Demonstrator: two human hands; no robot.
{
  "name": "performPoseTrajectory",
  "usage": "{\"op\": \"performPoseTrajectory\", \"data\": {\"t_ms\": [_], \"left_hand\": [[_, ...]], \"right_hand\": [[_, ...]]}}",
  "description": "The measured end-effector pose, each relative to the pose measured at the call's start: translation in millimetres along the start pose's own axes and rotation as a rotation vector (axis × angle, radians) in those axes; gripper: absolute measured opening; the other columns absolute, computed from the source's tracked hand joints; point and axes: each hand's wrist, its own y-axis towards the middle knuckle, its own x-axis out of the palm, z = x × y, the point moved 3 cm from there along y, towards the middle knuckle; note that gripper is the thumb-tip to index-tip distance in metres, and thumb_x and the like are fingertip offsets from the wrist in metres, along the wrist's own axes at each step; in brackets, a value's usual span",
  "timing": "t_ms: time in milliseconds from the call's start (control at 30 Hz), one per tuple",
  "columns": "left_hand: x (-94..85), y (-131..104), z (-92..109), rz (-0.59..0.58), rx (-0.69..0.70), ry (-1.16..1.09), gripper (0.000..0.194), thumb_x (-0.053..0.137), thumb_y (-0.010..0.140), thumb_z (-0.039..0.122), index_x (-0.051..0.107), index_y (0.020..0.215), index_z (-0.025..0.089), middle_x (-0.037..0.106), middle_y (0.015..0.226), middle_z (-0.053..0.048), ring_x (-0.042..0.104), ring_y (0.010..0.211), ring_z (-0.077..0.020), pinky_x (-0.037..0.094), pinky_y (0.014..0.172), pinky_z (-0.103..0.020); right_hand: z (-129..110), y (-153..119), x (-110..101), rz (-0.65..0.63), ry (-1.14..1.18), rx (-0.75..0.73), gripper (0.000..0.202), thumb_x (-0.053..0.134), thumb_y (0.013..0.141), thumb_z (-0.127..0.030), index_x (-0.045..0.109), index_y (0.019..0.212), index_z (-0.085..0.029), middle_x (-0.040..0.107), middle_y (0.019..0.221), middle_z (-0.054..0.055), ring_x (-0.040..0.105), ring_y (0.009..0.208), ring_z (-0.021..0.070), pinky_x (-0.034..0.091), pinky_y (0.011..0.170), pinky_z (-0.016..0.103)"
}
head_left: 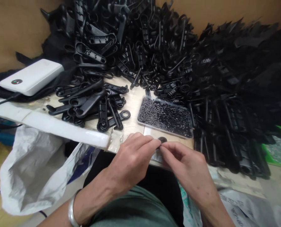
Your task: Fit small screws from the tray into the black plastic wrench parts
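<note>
Both your hands meet on the near side of the tray (pixel 165 130), left hand (pixel 134 157) and right hand (pixel 189 167) each with its grip closed to a pinch on a small dark piece (pixel 163 139). Your pale wooden worktop (pixel 137 94) carries that tray; beyond it black plastic parts (pixel 131 41) heap up before a brown wall (pixel 225 12). Left of it, the white power bank (pixel 36 74) shows digits too small to read; lettering on the grey bag (pixel 237 205), nearer you and rightward of it, is illegible.

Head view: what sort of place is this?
Probably a workshop or small factory, given the heaped black plastic arm-shaped parts, clear rectangular plastic tray of tiny dark pieces and pale wooden tabletop.
</note>
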Motion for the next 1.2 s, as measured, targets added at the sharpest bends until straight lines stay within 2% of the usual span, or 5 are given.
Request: {"op": "performPoseTrajectory", "data": {"t_ms": [200,633,900,1000,1200], "left_hand": [[1.9,5,12,0.049,0.11,0.001,0.023,0.052,0.087,0.002,0.057,0.109,0.009,0.067,0.103,-0.012,0.059,0.084,-0.0161,0.053,0.075,-0.03],[0.2,0,0,0.126,-0.069,0.021,0.022,0.066,0.083,0.013,0.062,0.104,0.017,0.071,0.098,-0.006,0.067,0.088,-0.0154,0.057,0.082,-0.028],[-10.1,1,-3,0.108,-0.16,0.087,0.025,0.071,0.078,0.014,0.063,0.101,0.018,0.073,0.093,-0.003,0.069,0.082,-0.0153,0.058,0.078,-0.027],[-11.3,1,4,0.157,-0.092,0.132,0.022,0.069,0.08,0.015,0.063,0.101,0.017,0.073,0.093,-0.004,0.069,0.083,-0.0156,0.058,0.079,-0.028],[-2.5,-6,11,0.145,0.095,0.188,0.031,0.062,0.083,0.007,0.059,0.114,0.014,0.07,0.104,-0.01,0.067,0.091,-0.0174,0.056,0.083,-0.032]], "right_hand": [[0,-5,3,0.168,-0.028,-0.091,0.013,0.058,0.083,-0.025,0.067,0.076,-0.02,0.068,0.066,-0.002,0.062,0.057,0.013,0.045,0.059,0.022],[14,-1,0,0.177,0.187,-0.006,0.012,0.061,0.081,-0.027,0.068,0.076,-0.018,0.065,0.063,-0.003,0.058,0.051,0.0112,0.045,0.053,0.02],[23,-1,-8,0.218,-0.27,-0.231,0.018,0.052,0.088,-0.026,0.068,0.082,-0.018,0.069,0.075,0.002,0.065,0.068,0.0178,0.046,0.066,0.028],[13,-5,-10,0.236,-0.154,-0.259,0.019,0.052,0.09,-0.026,0.069,0.09,-0.018,0.072,0.088,0.004,0.068,0.079,0.019,0.049,0.074,0.028],[3,-8,6,0.196,0.202,-0.087,0.012,0.059,0.087,-0.03,0.067,0.087,-0.022,0.072,0.078,0.0,0.068,0.066,0.0159,0.054,0.066,0.025]]}}
